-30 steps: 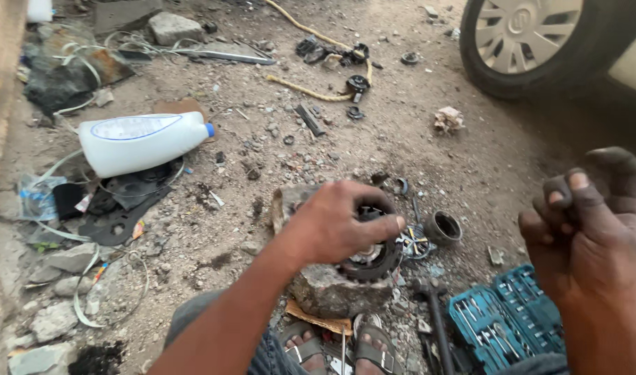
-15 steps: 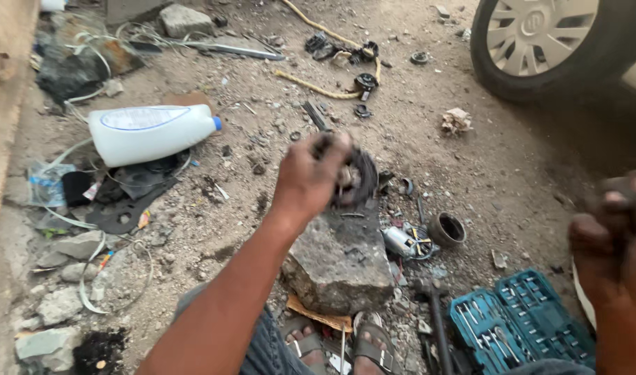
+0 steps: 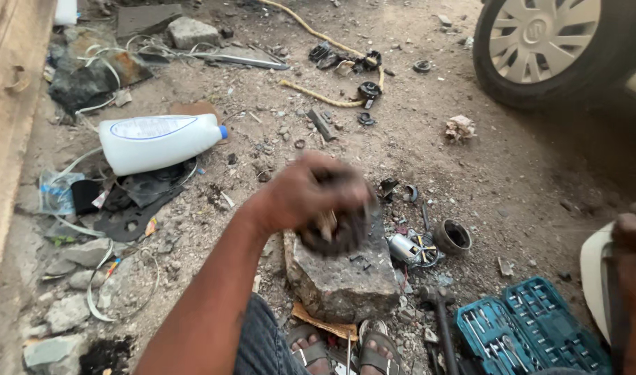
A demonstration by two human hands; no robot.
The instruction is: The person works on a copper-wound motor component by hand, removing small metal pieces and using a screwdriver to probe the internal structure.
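A dark round metal part (image 3: 335,232) is gripped by the closed fingers of the left hand (image 3: 311,194), blurred, and is held just above a rough stone block (image 3: 345,278) lying on the dirt ground (image 3: 526,180). The right hand (image 3: 634,243) is seen only partly at the frame edge; its finger state cannot be told. A white plastic bottle (image 3: 158,142) is shown well to the left, and an open blue socket set (image 3: 530,337) to the lower right.

A white plastic bottle (image 3: 154,142) had a blue cap; the socket case (image 3: 530,333) was teal — the stone block (image 3: 342,278) grey, the round part (image 3: 335,232) black, the hose (image 3: 318,97) yellow.
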